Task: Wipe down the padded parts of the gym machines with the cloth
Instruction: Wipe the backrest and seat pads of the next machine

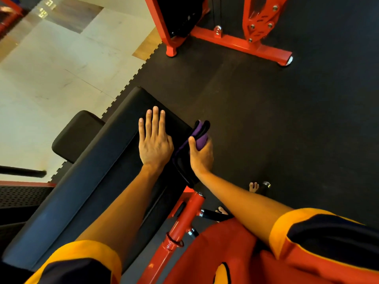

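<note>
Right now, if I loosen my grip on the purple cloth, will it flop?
Probably: the purple cloth folds and bunches in your right hand. It is likely light, since one hand holds it. It could slip off the side of the bench pad.
</note>
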Available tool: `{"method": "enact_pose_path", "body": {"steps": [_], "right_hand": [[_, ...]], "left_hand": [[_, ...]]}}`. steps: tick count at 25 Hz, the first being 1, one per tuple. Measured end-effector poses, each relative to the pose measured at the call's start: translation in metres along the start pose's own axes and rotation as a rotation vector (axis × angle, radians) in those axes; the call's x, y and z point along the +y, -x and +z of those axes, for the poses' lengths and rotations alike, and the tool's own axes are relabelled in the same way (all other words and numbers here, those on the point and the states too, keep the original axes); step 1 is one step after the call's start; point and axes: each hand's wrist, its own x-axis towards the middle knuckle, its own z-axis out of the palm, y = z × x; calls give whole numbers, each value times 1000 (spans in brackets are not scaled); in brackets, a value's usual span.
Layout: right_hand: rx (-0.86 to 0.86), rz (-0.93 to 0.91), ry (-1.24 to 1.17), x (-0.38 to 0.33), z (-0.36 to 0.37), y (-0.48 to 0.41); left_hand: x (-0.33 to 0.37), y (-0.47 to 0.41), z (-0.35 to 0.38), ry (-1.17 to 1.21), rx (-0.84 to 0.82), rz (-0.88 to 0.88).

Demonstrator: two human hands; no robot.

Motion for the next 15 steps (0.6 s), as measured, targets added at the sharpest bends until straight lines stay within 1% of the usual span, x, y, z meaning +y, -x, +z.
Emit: {"method": "enact_pose_path", "body": {"steps": [2, 5, 7, 10, 15], "right_hand": [[-63, -39, 128, -23, -6, -16], [-75, -270, 347, -53, -1, -24], [-100, -381, 403, -63, 6, -26], [-179, -430, 442, -75, 9, -37], [-362, -491, 470, -122, 27, -60]], "left_hand": [[-1, -1, 1, 8, -5, -14], [-3, 1, 2, 0, -15, 10], [-3, 2, 4, 23, 21, -4], [-1, 0, 5, 52, 68, -45], [0, 1, 4, 81, 58, -56]]}}
